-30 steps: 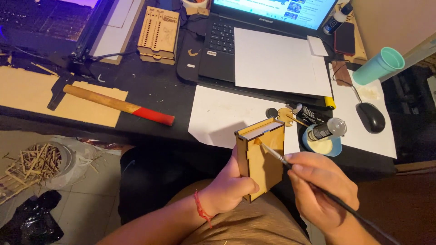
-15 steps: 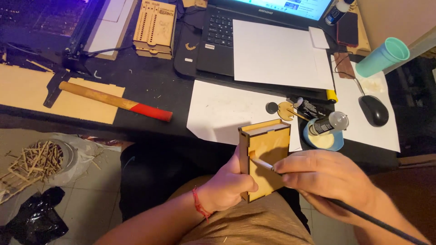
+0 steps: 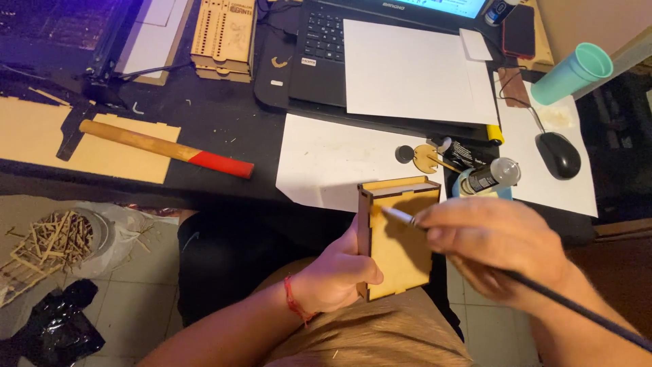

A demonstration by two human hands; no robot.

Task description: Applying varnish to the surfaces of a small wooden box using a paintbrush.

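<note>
Here, left hand point(image 3: 333, 272) holding wooden box point(image 3: 399, 238), right hand point(image 3: 492, 248) — brush point(image 3: 401, 216) touching it

Above the box point(image 3: 401, 238), white paper point(image 3: 326, 160) lies bare. To its right, discs point(image 3: 421, 156), a bottle point(image 3: 489, 178) and mouse point(image 3: 558, 155) crowd the desk edge.

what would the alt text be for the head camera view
Seen from above, a person's left hand holds a small wooden box over their lap while the right hand touches a thin brush to its face. Behind lie a hammer, laptop, white paper and mouse on a dark desk.
</note>
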